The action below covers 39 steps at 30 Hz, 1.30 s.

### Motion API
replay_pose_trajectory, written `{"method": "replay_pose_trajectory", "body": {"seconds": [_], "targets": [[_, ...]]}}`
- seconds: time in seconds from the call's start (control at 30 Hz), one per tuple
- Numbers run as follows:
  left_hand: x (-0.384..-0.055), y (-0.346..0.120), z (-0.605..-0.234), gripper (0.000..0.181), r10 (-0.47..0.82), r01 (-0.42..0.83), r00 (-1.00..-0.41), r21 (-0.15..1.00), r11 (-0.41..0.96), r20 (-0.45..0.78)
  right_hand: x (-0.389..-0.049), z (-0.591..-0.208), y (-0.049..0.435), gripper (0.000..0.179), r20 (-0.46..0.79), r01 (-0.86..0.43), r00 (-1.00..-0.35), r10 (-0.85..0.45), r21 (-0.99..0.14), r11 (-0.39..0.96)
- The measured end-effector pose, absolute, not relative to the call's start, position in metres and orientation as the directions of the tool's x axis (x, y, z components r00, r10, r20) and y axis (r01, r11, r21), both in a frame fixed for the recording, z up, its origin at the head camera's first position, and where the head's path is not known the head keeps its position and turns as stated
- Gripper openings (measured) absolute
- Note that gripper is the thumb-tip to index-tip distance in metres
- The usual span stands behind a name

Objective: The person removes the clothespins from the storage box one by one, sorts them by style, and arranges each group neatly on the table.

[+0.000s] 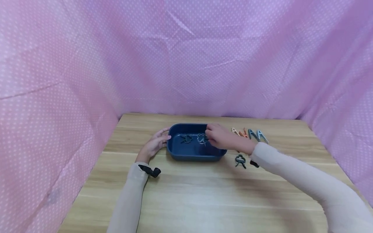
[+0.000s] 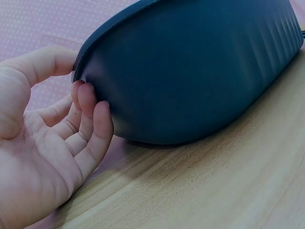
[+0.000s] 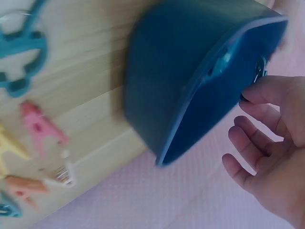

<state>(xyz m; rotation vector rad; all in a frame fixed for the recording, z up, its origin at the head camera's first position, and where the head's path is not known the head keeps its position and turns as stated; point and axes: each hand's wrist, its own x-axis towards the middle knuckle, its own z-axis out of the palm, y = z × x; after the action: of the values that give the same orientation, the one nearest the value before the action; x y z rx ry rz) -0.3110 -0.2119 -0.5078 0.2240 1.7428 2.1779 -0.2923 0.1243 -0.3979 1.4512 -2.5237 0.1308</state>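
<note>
A dark blue tub [image 1: 195, 158] stands on the table, two openwork clips [image 1: 186, 139] lying inside it. My left hand [image 1: 155, 144] grips its left end: in the left wrist view the thumb is at the rim [image 2: 78, 62] and curled fingers [image 2: 97, 124] press the outer wall. Over the tub's right end is my right hand [image 1: 222, 137]. In the right wrist view its thumb and forefinger pinch a small dark clip [image 3: 243, 98], mostly hidden. A dark green openwork clip [image 1: 240, 160] lies on the table below the right wrist.
Right of the tub lie several clothespins: a cream one [image 1: 234, 131], an orange one [image 1: 243, 132], a dark green one [image 1: 253, 134] and a light blue one [image 1: 262, 136]. The right wrist view adds a pink one [image 3: 40, 126] and a yellow one [image 3: 9, 145]. Pink dotted cloth [image 1: 186, 64] surrounds the table.
</note>
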Motion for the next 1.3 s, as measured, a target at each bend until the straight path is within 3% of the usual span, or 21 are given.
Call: {"method": "replay_pose_trajectory", "body": {"seconds": [0.3,0.53,0.73,1.0,1.3], "targets": [[-0.313,-0.210,-0.508,0.059,0.361,-0.160,-0.929,0.968,-0.193,-0.081,-0.279,-0.396,0.192,0.026,0.315,-0.791,-0.600,-0.736,-0.095,0.604],[-0.311,-0.213,-0.505,0.060,0.354,-0.178,-0.930,0.964,-0.199,-0.099,-0.272,-0.408,0.228,0.032,0.434,-0.799,-0.570,-0.698,-0.095,0.594],[-0.311,-0.210,-0.505,0.061,0.366,-0.179,-0.925,0.965,-0.189,-0.100,-0.259,-0.415,0.258,0.034,0.435,-0.757,-0.626,-0.647,-0.140,0.639],[-0.314,-0.210,-0.507,0.057,0.382,-0.181,-0.919,0.965,-0.189,-0.098,-0.244,-0.434,0.291,0.039,0.453,-0.748,-0.632,-0.628,-0.146,0.647],[-0.316,-0.210,-0.505,0.054,0.378,-0.176,-0.921,0.965,-0.195,-0.091,-0.230,-0.450,0.301,0.032,0.313,-0.603,-0.790,-0.527,-0.246,0.759]]}}
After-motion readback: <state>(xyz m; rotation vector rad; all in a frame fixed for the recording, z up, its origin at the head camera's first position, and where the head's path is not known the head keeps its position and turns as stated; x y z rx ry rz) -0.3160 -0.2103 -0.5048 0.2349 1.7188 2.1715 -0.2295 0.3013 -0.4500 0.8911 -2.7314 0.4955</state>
